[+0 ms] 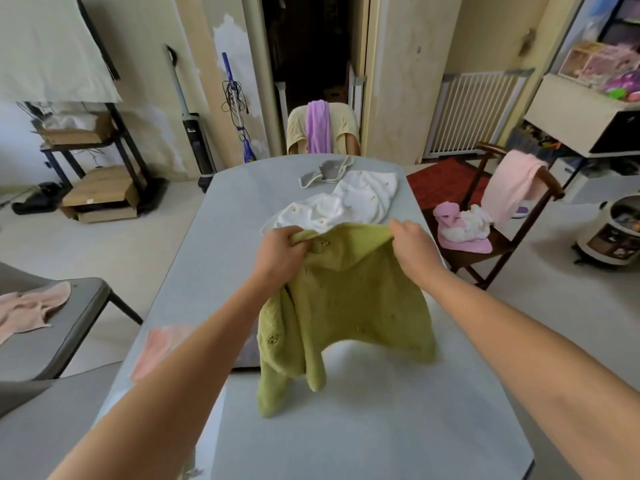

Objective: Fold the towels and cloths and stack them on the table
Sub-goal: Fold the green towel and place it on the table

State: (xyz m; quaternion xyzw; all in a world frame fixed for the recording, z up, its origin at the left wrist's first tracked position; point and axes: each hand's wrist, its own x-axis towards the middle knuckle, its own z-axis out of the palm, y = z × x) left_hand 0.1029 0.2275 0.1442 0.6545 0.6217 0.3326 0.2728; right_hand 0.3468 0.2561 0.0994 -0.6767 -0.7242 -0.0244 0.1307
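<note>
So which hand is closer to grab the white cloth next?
Probably the left hand. It grips the green garment right at the white cloth's near edge; the right hand sits slightly farther.

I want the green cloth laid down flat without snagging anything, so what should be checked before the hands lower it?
1. Left hand grips the green cloth at its top edge: ok.
2. Right hand grips the top edge too: ok.
3. Cloth hangs smooth: not ok, left side bunched.
4. Bare table below the cloth: ok.
5. White cloth clear of the landing spot: cannot tell, it lies just behind.
6. Pink cloth apart from the green one: ok.
</note>
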